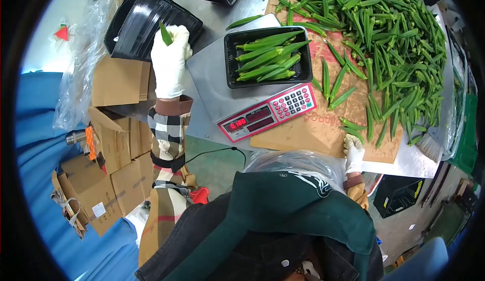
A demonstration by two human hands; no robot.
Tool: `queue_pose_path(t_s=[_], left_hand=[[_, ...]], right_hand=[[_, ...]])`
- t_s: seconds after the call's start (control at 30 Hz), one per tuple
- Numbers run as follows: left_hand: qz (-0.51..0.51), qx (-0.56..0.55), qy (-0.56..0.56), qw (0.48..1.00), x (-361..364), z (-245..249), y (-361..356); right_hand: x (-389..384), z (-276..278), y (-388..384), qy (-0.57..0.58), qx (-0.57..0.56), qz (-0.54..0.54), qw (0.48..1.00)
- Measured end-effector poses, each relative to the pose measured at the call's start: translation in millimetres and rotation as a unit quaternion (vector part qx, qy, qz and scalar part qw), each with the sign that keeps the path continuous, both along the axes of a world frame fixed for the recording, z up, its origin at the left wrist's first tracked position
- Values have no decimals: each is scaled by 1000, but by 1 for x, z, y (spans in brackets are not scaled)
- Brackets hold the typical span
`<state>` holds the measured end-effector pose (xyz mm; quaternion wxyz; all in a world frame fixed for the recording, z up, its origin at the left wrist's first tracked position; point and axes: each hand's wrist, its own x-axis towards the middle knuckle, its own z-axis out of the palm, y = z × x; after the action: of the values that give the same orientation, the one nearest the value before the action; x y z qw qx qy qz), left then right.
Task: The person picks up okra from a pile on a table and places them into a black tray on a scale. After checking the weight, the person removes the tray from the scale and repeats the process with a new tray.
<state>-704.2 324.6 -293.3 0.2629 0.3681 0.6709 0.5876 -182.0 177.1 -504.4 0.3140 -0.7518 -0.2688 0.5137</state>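
My left hand (171, 61), in a white glove, is closed on a green okra pod (165, 34) whose tip sticks up beside the stack of black trays (151, 16). A black tray (230, 59) holding several okra pods (268, 58) rests on the metal plate of a scale (283, 110) with a red-framed panel; its display reads 0.180. My right hand (353, 149), also white-gloved, is at the front edge of the cardboard, with its fingers curled at an okra pod (352, 133).
A large heap of okra (399, 48) covers the right of the table, with loose pods on the cardboard sheet (303, 137). Cardboard boxes (96, 190) and clear plastic (83, 54) are at left. A brush (429, 146) lies at the right edge, above a black crate (399, 195).
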Motion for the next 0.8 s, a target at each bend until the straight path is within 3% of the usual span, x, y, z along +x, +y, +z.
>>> queue_pose_path(t_s=[0.17,0.23,0.3,0.37,0.4,0.43,0.53,0.63,0.7,0.77,0.8], left_hand=[[-7,-218,10,976,8,-7,-25],[-72,-282,40,956,18,-11,-28],[-159,-329,154,918,39,-16,-29],[-231,-316,326,861,41,-53,-28],[-232,-326,148,905,40,-72,-22],[-222,-369,196,881,42,-64,-7],[-239,-320,-17,917,38,-42,40],[-249,-275,-140,918,36,-48,102],[-238,-263,-192,915,38,-60,149],[-215,-230,-120,942,36,-94,204],[-176,-216,-144,949,52,-87,223]], right_hand=[[2,-2,1,-22,-9,11,1000],[3,-8,-1,-22,-1,3,1000],[4,-8,-2,-22,-4,8,1000],[3,-8,-1,-27,2,8,1000],[1,-7,-1,-28,0,7,1000],[1,-8,-1,-30,-2,4,1000],[1,-21,-4,-35,25,-6,999],[2,-30,-7,-48,31,-13,998],[2,-35,-10,-82,38,-6,996],[2,-43,-11,-72,53,-14,996],[1,-42,-11,-73,48,-15,996]])
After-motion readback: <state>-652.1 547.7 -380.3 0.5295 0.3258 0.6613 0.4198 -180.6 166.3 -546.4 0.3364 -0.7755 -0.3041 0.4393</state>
